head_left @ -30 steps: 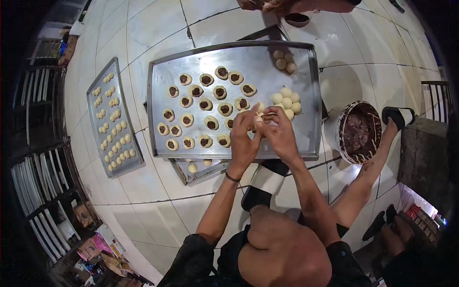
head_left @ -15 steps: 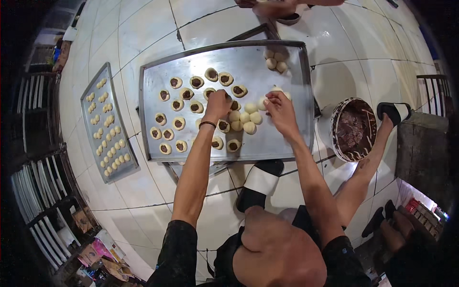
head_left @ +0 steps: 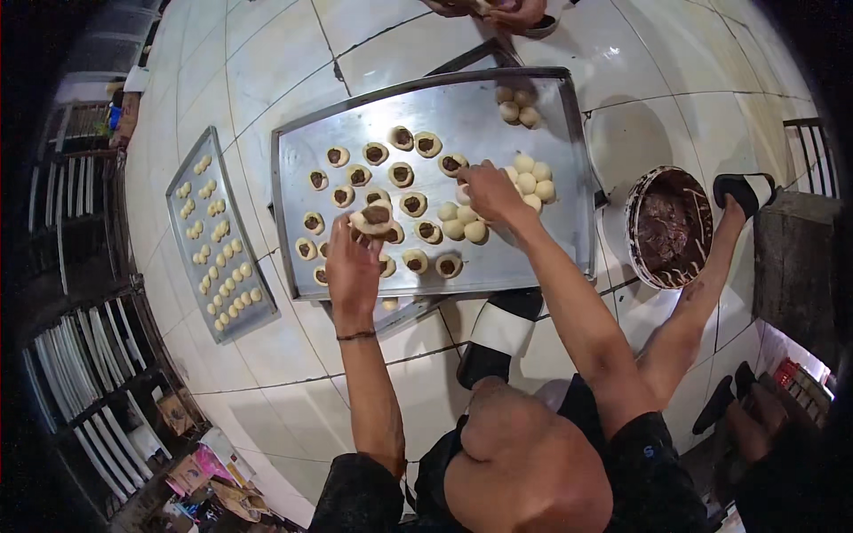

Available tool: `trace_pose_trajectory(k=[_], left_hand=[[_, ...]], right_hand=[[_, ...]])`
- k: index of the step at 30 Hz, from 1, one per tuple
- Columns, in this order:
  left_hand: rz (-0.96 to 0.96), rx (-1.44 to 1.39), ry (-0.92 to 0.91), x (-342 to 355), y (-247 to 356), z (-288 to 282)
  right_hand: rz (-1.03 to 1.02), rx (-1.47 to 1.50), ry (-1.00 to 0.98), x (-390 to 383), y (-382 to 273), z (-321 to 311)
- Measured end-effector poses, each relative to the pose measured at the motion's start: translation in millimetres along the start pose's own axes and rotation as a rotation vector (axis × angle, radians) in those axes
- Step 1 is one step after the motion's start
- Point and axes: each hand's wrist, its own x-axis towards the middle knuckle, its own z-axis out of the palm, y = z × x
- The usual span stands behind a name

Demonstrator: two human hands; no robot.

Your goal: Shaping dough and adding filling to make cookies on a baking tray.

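Note:
My left hand (head_left: pixel 354 262) holds up a flattened dough piece with dark filling (head_left: pixel 373 222) at the left part of the large metal tray (head_left: pixel 306 173). My right hand (head_left: pixel 482 191) is over the tray's middle, fingers curled down at a pale dough piece; its grip is partly hidden. Several filled dough pieces (head_left: pixel 413 204) lie in rows on the tray. Clusters of plain dough balls (head_left: pixel 526 183) lie at its right and top right (head_left: pixel 509 111). A round bucket of dark paste (head_left: pixel 666 226) stands to the right.
A second tray of small dough pieces (head_left: pixel 267 315) lies at left on the tiled floor (head_left: pixel 258 377). Other trays (head_left: pixel 404 313) sit beneath the large one. Another person's hands (head_left: pixel 515 13) are at the top edge. Metal racks (head_left: pixel 98 355) line the left. Sandalled feet (head_left: pixel 502 333) are near the tray.
My hands have parted. My left hand has moved left and toward me, now holding up a filled piece; my right has moved left. Some plain balls have been set lower, among the filled pieces.

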Motion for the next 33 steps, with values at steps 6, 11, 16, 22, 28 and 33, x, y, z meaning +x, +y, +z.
trace_pose_trajectory(k=[6, 11, 16, 22, 28, 33], left_hand=[[-0.109, -0.244, -0.027, -59, -14, 11], [-0.12, -0.244, -0.075, -67, -15, 38], [-0.168, -0.153, -0.224, -77, -4, 70], [-0.115, 0.278, -0.381, -85, -1, 114], [-0.07, 0.322, -0.356, -89, -21, 139], [-0.238, -0.212, -0.202, -93, -36, 157]], right_hand=[[-0.107, 0.458, -0.239, -16, 4, -35], [-0.089, 0.76, 0.123, -71, -42, -51], [-0.129, 1.177, 0.022, -139, -100, -101], [-0.153, 1.026, 0.281, -165, -88, -130], [-0.14, 1.117, 0.508, -186, -93, -137], [-0.113, 0.884, 0.664, -201, -108, -151]])
